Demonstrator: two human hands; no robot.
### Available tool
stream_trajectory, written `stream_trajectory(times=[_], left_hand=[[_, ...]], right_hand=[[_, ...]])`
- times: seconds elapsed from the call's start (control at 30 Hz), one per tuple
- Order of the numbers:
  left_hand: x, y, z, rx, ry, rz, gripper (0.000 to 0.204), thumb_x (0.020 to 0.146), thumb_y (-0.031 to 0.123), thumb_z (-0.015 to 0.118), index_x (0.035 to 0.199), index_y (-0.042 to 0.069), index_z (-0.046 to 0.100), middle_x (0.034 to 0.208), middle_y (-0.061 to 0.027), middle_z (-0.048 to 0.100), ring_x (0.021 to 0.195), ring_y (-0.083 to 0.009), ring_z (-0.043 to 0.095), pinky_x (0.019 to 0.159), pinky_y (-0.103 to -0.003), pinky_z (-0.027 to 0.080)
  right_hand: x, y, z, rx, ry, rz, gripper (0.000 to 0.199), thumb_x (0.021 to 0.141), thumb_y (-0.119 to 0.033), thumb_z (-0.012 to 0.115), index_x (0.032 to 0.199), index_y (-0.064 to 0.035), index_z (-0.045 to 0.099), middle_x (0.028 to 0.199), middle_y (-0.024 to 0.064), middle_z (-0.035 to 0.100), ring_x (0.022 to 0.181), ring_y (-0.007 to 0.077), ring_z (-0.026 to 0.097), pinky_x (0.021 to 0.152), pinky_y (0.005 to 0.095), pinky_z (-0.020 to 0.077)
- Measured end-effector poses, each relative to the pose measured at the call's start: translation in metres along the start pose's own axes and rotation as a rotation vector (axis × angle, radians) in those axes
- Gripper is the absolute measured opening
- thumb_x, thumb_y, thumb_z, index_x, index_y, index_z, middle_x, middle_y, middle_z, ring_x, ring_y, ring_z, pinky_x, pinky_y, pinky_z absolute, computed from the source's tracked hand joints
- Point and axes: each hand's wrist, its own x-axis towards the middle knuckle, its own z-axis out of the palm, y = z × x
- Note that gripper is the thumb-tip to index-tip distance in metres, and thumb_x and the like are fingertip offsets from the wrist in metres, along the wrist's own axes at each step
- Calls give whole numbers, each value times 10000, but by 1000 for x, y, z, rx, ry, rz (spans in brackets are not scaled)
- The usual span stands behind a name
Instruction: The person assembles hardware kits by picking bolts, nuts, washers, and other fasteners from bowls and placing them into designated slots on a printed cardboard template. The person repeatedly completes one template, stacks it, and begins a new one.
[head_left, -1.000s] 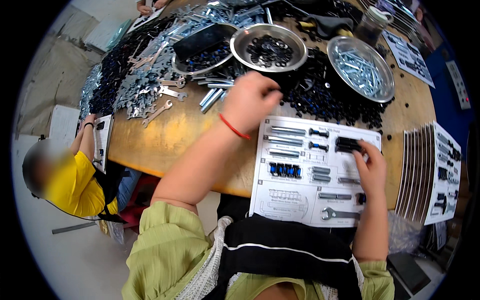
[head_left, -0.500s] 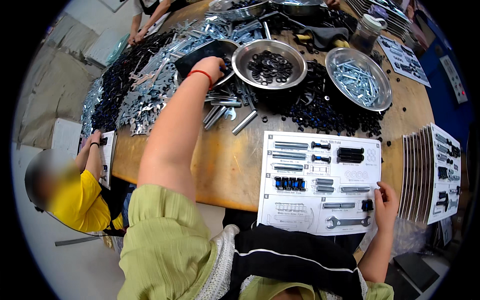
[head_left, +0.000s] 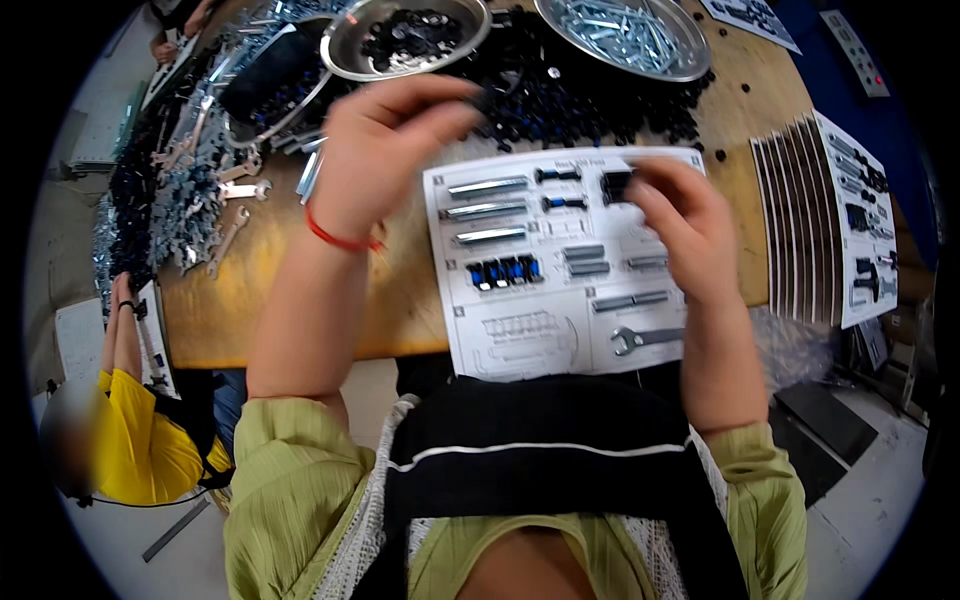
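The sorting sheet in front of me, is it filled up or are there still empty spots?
Partly filled. The sheet holds bolts, blue pieces and a wrench, but the lower-left outlines look bare.

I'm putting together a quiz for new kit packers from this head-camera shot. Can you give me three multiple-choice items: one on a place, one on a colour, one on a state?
1. Where does the small wrench lie on the white sheet?
A. Top left corner
B. Lower right part
C. Off the sheet, on the table

2. What colour is the band on the left wrist?
A. Red
B. Green
C. White

3. What is the right hand doing?
A. Hanging below the table edge
B. Resting in a metal bowl
C. Fingertips down at the black parts on the sheet

Answers: 1 B, the wrench sits low on the sheet's right side. 2 A, a thin red band circles the wrist. 3 C, its fingers meet the sheet's upper right.
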Motion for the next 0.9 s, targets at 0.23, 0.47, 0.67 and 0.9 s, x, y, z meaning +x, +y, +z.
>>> stream_trajectory(times=[0.23,0.47,0.67,0.9], left_hand=[[-41,-9,71,28,-217,-157,210,811,22,746,1016,7,703,852,-45,685,805,-97,648,718,-230,534],[-38,-46,92,940,-405,46,208,757,100,690,961,76,658,830,-117,682,787,-315,659,702,-423,537],[-37,-55,114,974,-386,100,163,744,133,720,862,71,626,816,-105,661,817,-325,646,714,-444,534],[-47,-53,109,961,-332,75,170,778,208,724,907,97,725,909,-68,634,921,-272,627,777,-394,534]], right_hand=[[12,3,23,261,-208,205,137,883,-132,703,967,-27,673,791,-28,609,689,40,519,609,197,424],[5,41,14,-900,-215,-201,93,783,-65,680,853,-25,634,842,114,613,770,323,614,681,412,506],[11,53,19,-972,-376,-162,120,763,-94,705,838,-33,634,855,117,616,831,337,620,730,431,512],[5,46,18,-1018,-339,-53,149,790,-138,711,919,-65,709,901,96,660,867,297,648,750,411,525]])
